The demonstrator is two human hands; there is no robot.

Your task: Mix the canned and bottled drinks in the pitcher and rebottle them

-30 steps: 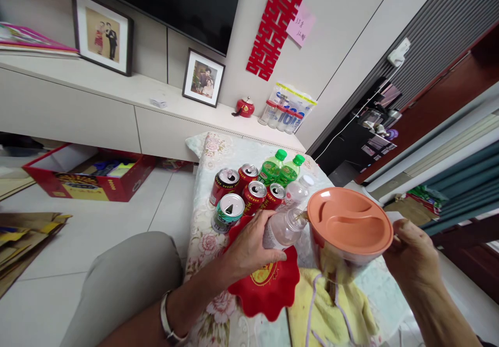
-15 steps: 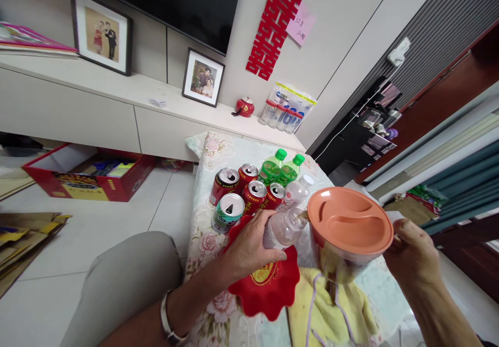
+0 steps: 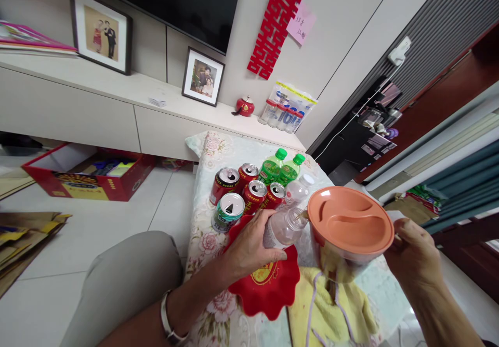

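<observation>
My left hand (image 3: 255,243) is wrapped round a clear plastic bottle (image 3: 284,228), tilted with its uncapped mouth to the right, above a red scalloped tray (image 3: 268,295). In my right hand (image 3: 415,251) is the handle of a clear pitcher (image 3: 337,261) with an orange lid (image 3: 351,219). The pitcher's spout meets the bottle's mouth, and a thin brownish stream shows there. Beneath the pitcher lies a yellow cloth (image 3: 331,310). Opened drink cans (image 3: 254,194) stand just beyond my left hand, one of them green (image 3: 228,212).
Behind the cans are two green-capped bottles (image 3: 272,166) and a clear capped bottle (image 3: 299,191), all on a flowered tablecloth (image 3: 210,155). A cabinet (image 3: 163,123) along the wall bears framed photos (image 3: 203,77), a red pot (image 3: 245,106) and red-lidded jars (image 3: 277,116). A red box (image 3: 89,181) sits on the floor.
</observation>
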